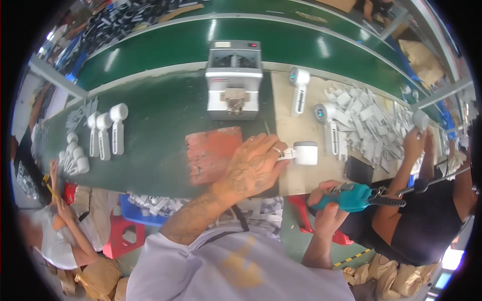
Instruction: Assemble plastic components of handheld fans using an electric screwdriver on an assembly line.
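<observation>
My left hand (256,163) is closed round the slim handle of a white round-headed device (306,154), which looks like a handheld fan. Its drum-shaped head, with a grey rim, points right over the beige sheet; my fingers hide most of the handle. Lower right, my right hand (325,208) grips a teal electric screwdriver (351,196) with a dark coiled cord at its back end. The screwdriver's front is covered by my fingers, and its tip cannot be made out. Beneath my left wrist lies a worn red mat (211,153).
A grey screw dispenser (234,83) stands ahead. Similar devices stand at left (118,128) and right (299,90). White parts (366,120) are heaped at the right beside a dark block (358,169). Co-workers sit on both sides; one co-worker's hand (414,143) reaches in at right.
</observation>
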Motion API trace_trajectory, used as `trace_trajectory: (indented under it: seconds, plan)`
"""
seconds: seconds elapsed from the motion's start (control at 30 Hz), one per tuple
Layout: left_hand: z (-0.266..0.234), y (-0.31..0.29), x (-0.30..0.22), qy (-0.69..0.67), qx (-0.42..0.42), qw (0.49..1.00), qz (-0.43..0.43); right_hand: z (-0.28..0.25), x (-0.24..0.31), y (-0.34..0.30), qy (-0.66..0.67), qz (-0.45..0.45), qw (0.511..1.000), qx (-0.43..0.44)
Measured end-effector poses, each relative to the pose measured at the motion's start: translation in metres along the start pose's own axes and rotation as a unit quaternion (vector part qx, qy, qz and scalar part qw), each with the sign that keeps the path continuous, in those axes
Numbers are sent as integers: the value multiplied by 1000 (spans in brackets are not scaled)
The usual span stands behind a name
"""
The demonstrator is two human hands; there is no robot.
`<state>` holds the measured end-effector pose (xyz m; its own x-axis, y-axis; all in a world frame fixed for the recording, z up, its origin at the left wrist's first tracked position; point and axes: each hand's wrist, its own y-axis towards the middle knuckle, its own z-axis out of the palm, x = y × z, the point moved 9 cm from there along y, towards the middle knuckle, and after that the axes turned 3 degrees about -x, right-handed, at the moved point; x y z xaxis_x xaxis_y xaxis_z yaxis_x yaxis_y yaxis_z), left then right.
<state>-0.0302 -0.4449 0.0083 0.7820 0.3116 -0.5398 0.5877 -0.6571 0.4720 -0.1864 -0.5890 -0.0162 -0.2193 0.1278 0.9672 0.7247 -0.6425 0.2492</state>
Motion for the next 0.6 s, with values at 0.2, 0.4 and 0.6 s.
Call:
trace_trajectory:
  seconds: [0.2,0.4,0.6]
  plan:
    - [-40,-51,57,7,-30,999,-32,85,13,34,112,-13,990,81]
    - [-47,-62,75,63,-36,997,5,171,13,65,228,-30,962,148]
    - [-58,-58,89,20,-68,997,-15,219,14,98,199,-80,968,129]
